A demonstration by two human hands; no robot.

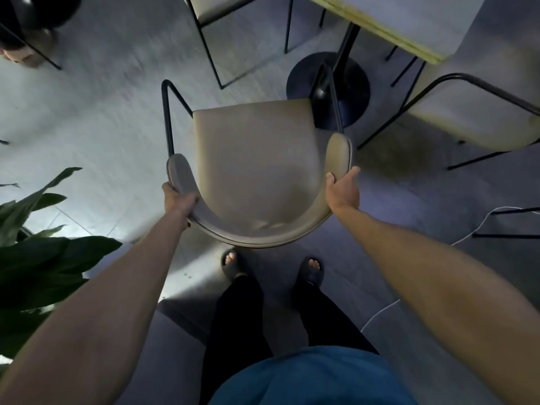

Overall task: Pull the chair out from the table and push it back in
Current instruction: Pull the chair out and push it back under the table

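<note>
The chair (257, 168) stands right in front of me at twelve o'clock, its curved backrest towards my feet and its seat facing away. My left hand (178, 200) grips the backrest's end at about ten o'clock, fingers wrapped round the padded edge. My right hand (343, 191) holds the other end at about two o'clock, thumb hooked on the inside and fingers laid along the outside, looser than the left.

The tabletop (380, 21) lies further off at one o'clock, and no part of the seat is under it; the whole cushion shows. The chair's front right leg stands over the round pedestal base (327, 89).

I judge the pulling-out to be done or very nearly so, since the chair sits clear of the tabletop and close to my toes. Pushing it back in is all left to do. From this one blurred view I cannot tell which way the chair is travelling. A plant (43, 244) crowds my nine o'clock, and another chair (467, 118) sits at two o'clock.
</note>
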